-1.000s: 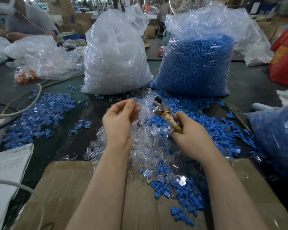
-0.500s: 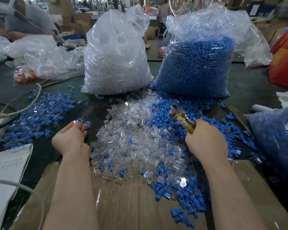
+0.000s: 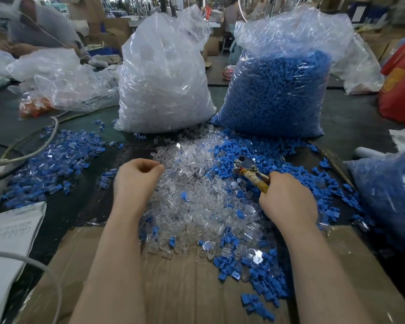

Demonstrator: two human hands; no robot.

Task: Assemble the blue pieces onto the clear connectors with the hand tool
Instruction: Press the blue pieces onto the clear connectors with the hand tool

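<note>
Dark green workbench [image 3: 351,118] is sitting in a busy workshop, flattened brown cardboard sheet [image 3: 187,288] lying along the near edge. Person's left hand [image 3: 136,181] is hovering over the left edge of the loose heap of clear plastic connectors [image 3: 197,195], fingers curled in with thumb and fingertips pinched together; cannot tell whether a connector is between them. Right hand [image 3: 288,199] is gripping the metal hand tool with the yellowish wrapped handle [image 3: 250,174], fingers wrapped round the handle, tool head pointing up-left over the boundary between the clear heap and the scattered small blue plastic pieces [image 3: 290,164]. Blue pieces are spreading right of the clear heap and down onto the cardboard. Separate spread of mixed blue-and-clear parts [image 3: 54,164] is lying well to the left. Behind the heaps, tall clear bag of clear connectors [image 3: 164,76] is standing just beside the clear bag of blue pieces [image 3: 278,90]. Another blue-filled bag [image 3: 388,195] is sitting at the right edge, red bag [image 3: 402,85] far right, white cables [image 3: 31,150] and white paper sheet [image 3: 12,232] on the left. Another person [image 3: 38,31] is sitting at back left.
</note>
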